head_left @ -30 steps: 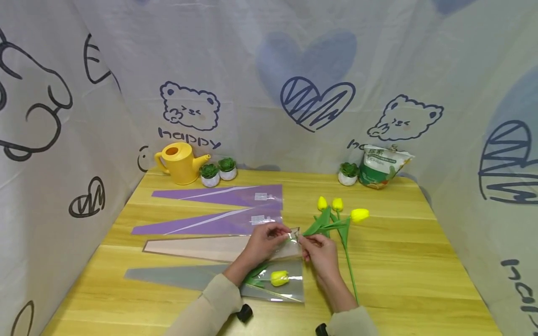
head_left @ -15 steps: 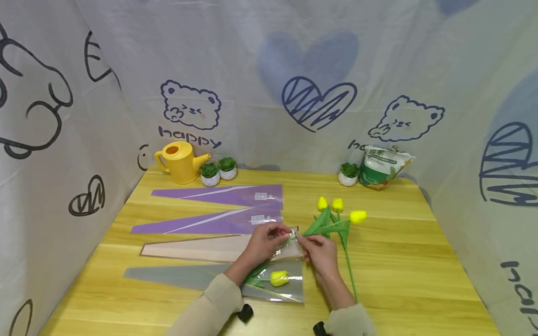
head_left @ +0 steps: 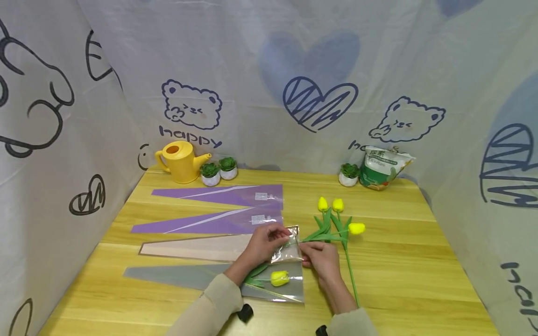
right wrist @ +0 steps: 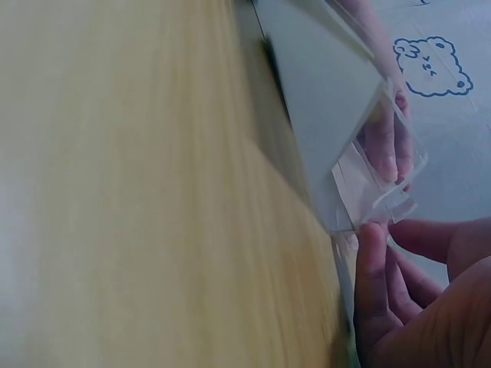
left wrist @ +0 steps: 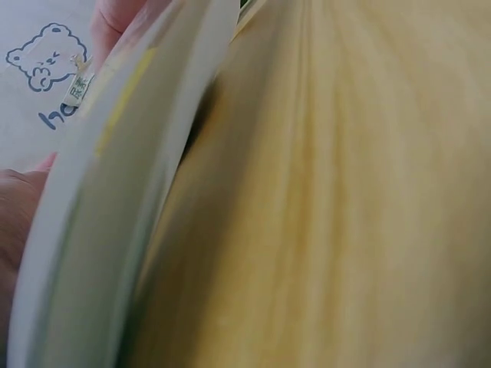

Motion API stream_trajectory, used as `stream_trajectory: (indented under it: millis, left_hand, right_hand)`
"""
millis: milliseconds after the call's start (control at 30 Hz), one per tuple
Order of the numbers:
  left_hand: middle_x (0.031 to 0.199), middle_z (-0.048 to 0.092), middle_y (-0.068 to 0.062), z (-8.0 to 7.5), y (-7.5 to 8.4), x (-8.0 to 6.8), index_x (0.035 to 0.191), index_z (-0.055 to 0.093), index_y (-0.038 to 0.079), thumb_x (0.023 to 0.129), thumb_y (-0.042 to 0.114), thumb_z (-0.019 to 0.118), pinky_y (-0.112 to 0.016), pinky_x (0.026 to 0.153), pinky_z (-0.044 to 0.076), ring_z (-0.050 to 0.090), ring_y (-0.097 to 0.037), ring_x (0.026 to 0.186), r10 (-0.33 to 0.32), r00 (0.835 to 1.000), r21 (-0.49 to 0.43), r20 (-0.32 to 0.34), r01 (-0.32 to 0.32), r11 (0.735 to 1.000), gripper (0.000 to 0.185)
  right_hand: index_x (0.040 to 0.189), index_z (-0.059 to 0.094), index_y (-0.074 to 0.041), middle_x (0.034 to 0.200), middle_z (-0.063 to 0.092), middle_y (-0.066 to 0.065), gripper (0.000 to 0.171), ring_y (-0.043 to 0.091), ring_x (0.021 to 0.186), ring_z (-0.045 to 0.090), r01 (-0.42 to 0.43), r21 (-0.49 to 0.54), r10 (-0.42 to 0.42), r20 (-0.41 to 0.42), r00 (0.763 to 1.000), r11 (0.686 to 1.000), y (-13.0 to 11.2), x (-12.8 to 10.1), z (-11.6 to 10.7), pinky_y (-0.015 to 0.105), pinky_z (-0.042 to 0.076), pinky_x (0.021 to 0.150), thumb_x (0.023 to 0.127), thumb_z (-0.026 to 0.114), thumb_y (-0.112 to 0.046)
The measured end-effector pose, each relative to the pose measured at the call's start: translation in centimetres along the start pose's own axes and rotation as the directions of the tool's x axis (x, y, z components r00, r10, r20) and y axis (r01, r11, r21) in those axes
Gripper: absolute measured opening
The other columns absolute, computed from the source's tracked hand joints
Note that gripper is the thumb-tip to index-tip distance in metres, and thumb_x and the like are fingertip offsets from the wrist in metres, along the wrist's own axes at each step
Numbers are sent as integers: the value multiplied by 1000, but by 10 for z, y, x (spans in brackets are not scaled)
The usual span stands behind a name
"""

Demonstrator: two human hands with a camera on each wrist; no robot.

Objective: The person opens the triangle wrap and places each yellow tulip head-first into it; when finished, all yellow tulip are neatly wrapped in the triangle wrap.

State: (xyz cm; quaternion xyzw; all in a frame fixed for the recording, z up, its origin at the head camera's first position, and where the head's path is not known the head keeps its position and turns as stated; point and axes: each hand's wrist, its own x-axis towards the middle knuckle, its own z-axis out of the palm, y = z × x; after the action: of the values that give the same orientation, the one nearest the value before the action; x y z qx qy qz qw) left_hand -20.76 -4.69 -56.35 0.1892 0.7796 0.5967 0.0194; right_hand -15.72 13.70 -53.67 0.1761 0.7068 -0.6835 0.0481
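Two hands work the wide mouth of the clear beige sleeve on the table: left hand pinches its top layer, right hand pinches the edge; best part the layers gently, avoiding creases.

both forearms angled in, left grip & right grip close together, fingers curled, pinching.
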Motion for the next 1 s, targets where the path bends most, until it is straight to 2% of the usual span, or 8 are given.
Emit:
stream_trajectory:
  millis: [167, 600, 733, 800, 833, 900, 1000]
  left_hand:
    - [91, 73, -9, -2, -2, -1, 104, 77, 8, 93, 8, 76, -20, 70, 53, 61, -5, 78, 10, 1000, 9, 23, -10, 1000, 11]
    - [93, 74, -9, -1, 3, -2, 106, 77, 8, 94, 10, 76, -19, 71, 51, 62, -10, 80, -29, 999, -6, 28, 29, 1000, 13]
    - [93, 74, -11, -1, 3, -3, 106, 77, 6, 93, 9, 77, -18, 70, 50, 61, -11, 80, -23, 999, -23, 23, 24, 999, 13]
    - [93, 74, -11, -1, 3, -3, 106, 77, 6, 93, 8, 77, -19, 70, 51, 61, -10, 80, -20, 1000, -25, 24, 21, 999, 13]
    - [93, 74, -11, -1, 3, -3, 106, 77, 6, 93, 8, 77, -19, 71, 51, 61, -9, 80, -18, 1000, -25, 26, 19, 1000, 13]
    - [93, 74, -10, -2, 2, -3, 106, 77, 7, 93, 9, 77, -19, 71, 52, 61, -7, 79, -21, 999, -19, 30, 21, 1000, 13]
    - [93, 73, -9, -2, 1, -3, 106, 77, 8, 93, 9, 77, -20, 71, 53, 61, -5, 79, -25, 999, -8, 38, 25, 1000, 13]
  right_hand:
    - [109, 75, 10, 89, 76, 16, 25, 11, 65, 68, 12, -14, -12, 7, 1000, 1000, 0, -1, -1, 26, 61, 60, 91, 78, -6]
    - [112, 75, 8, 93, 78, 18, 26, 12, 64, 67, 32, -41, -32, 3, 999, 999, -3, 0, -3, 25, 60, 57, 89, 79, -4]
    - [115, 73, 9, 91, 77, 18, 27, 13, 65, 68, 47, -37, -47, 3, 999, 998, -10, 2, -13, 24, 59, 58, 91, 78, -3]
    - [115, 72, 10, 93, 76, 20, 27, 16, 66, 69, 84, -60, -84, -6, 996, 995, -15, 4, -23, 23, 59, 59, 91, 77, -1]
    - [115, 73, 9, 95, 76, 20, 26, 17, 69, 70, 106, -79, -107, -10, 994, 991, -18, 5, -29, 23, 59, 60, 91, 77, -1]
    - [115, 74, 5, 101, 76, 18, 25, 17, 79, 70, 168, -179, -174, -19, 985, 969, -23, 7, -44, 22, 58, 64, 93, 77, -5]
    - [117, 76, -1, 116, 74, 15, 24, 22, 96, 68, 255, -342, -277, -17, 961, 904, -30, 10, -69, 22, 57, 74, 95, 76, -11]
